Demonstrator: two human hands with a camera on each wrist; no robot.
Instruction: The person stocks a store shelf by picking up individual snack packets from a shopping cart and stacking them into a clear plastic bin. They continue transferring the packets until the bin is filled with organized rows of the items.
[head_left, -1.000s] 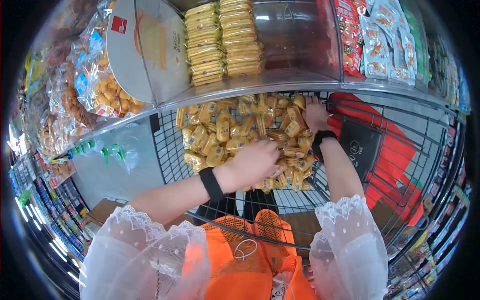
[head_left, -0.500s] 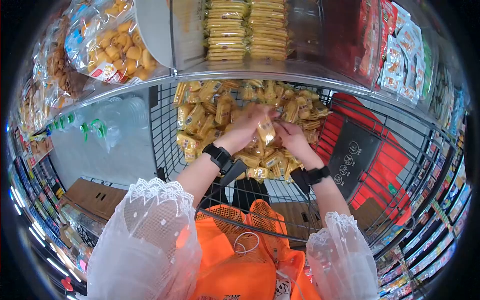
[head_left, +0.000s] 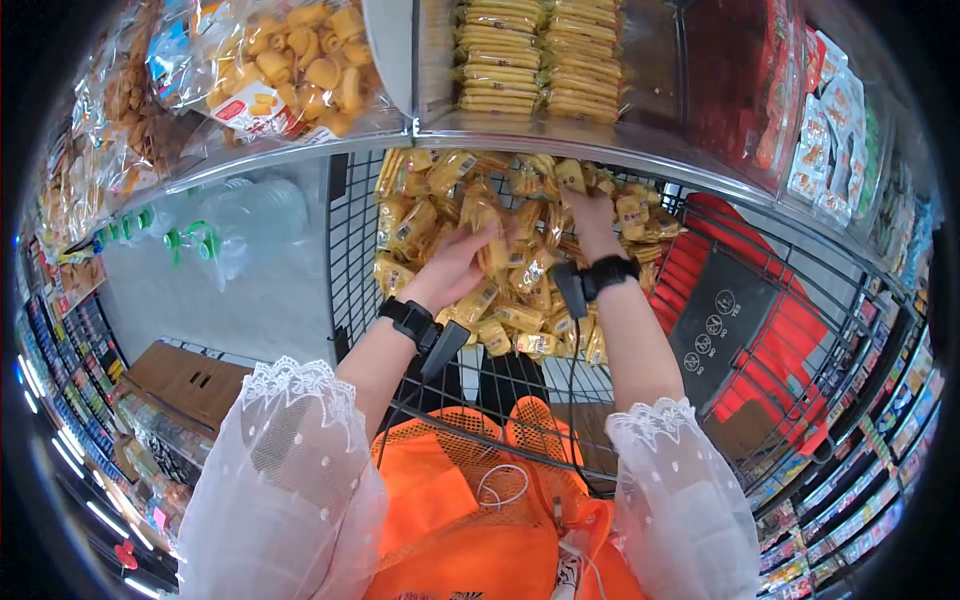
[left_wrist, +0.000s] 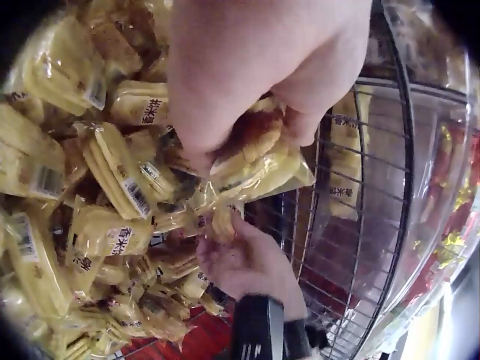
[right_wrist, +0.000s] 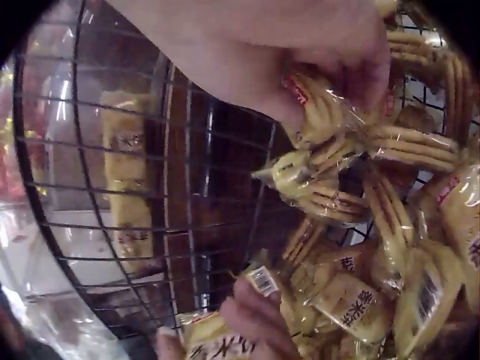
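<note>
A heap of clear-wrapped yellow cracker packets [head_left: 515, 318] fills part of a black wire shopping cart. My left hand [head_left: 455, 268] holds a cracker packet [left_wrist: 262, 176] above the heap's left half, thumb and fingers curled round it. In the right wrist view that packet's printed face shows under the left fingers [right_wrist: 259, 315]. Farther back, at the shelf side of the heap, my right hand [head_left: 593, 222] grips another cracker packet [right_wrist: 319, 112]. Its fingertips are partly hidden behind the hand in the right wrist view. More packets lie right below both hands.
A clear-fronted shelf with stacked yellow packets [head_left: 500, 65] overhangs the cart's far edge. The cart's wire rim [head_left: 345, 250] surrounds the heap. On the right are a red panel [head_left: 795, 340] and a dark board [head_left: 715, 320] with round symbols. Plastic bottles [head_left: 250, 225] stand left of the cart.
The hands met over a packet in the heap's middle half a second ago. Now they are apart, the left drawn leftward with a packet, the right reaching farther back. The head view has shifted.
</note>
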